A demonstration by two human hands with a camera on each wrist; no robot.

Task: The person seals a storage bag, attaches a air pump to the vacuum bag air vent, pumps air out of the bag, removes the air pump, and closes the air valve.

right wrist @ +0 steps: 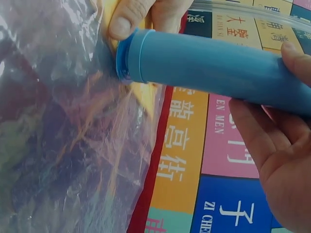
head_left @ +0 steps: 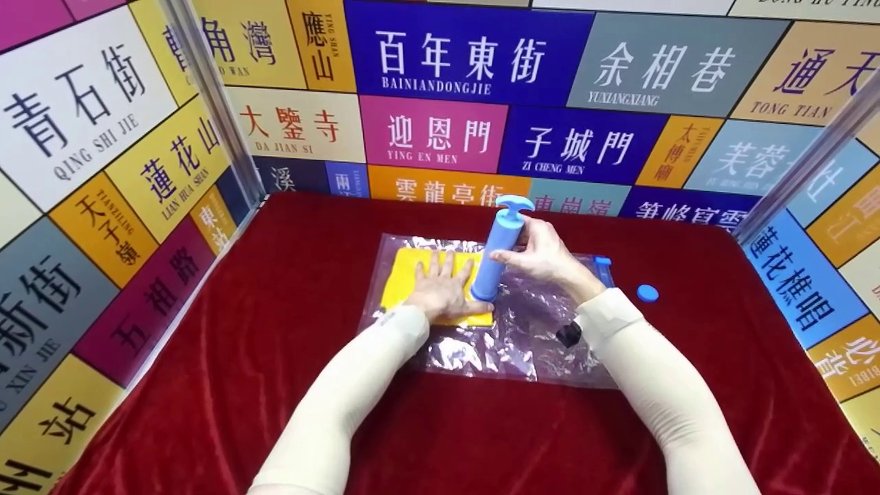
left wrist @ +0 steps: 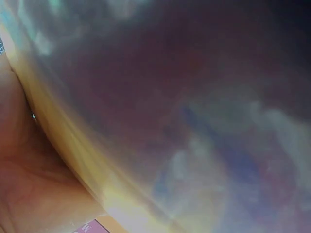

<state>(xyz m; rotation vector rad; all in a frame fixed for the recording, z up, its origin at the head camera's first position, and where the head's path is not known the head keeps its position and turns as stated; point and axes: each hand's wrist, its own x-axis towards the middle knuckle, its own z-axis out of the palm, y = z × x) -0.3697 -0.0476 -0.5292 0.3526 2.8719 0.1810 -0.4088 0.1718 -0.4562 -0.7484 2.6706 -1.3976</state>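
A clear plastic vacuum bag (head_left: 509, 330) lies flat on the red cloth, with a folded yellow fabric (head_left: 412, 271) inside its left part. My left hand (head_left: 440, 289) presses flat on the bag over the yellow fabric, fingers straight. A blue hand pump (head_left: 498, 251) stands upright on the bag beside that hand. My right hand (head_left: 543, 258) grips the pump's barrel. In the right wrist view the pump (right wrist: 214, 60) meets the crinkled bag (right wrist: 63, 126), with a left thumb (right wrist: 126, 17) by its base. The left wrist view is a blur of plastic and palm.
A small blue round cap (head_left: 647, 293) lies on the red tablecloth (head_left: 275, 385) right of the bag. A blue slider clip (head_left: 603, 262) sits at the bag's right edge. Sign-covered walls (head_left: 440, 82) close in the table at back and both sides.
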